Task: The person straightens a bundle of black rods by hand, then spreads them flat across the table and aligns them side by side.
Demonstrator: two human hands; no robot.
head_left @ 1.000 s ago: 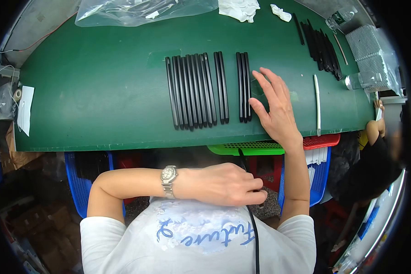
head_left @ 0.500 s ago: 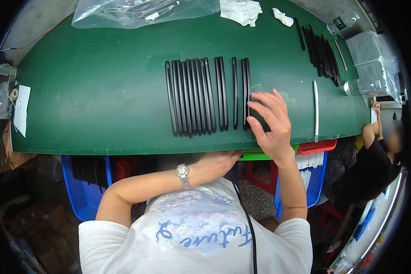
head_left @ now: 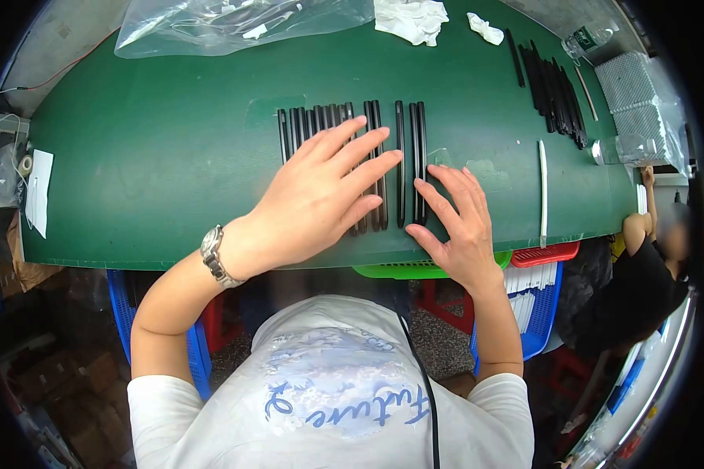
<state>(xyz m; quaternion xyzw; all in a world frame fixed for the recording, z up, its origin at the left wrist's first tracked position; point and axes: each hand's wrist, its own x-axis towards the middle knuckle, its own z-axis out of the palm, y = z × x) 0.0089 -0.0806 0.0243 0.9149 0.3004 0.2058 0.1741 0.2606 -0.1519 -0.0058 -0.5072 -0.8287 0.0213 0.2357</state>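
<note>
Slim black pen-like rods (head_left: pixel 284 137) lie side by side in a row on the green tabletop. My left hand (head_left: pixel 313 187) is spread palm down over them, covering the lower parts of many; whether it touches them is unclear. Its fingertips reach across a close pair of rods (head_left: pixel 371 117) toward a single rod (head_left: pixel 400 129). Just right of two more rods (head_left: pixel 418 141), my right hand (head_left: pixel 460 227) has its fingers curved and apart. Its fingertips are beside the rightmost rod, with nothing visible held in them.
A white strip (head_left: pixel 543 187) lies to the right, below a heap of black rods (head_left: pixel 555 94). Clear plastic bags (head_left: pixel 235 27) and crumpled white paper (head_left: pixel 411 19) are at the back. Bottles (head_left: pixel 624 147) and a co-worker (head_left: pixel 633 273) are at right. Baskets (head_left: pixel 536 313) sit below the table edge.
My left hand has risen from below the table edge and now spreads over the row of rods. My right hand has shifted slightly down and left, staying beside the right-hand rods.
</note>
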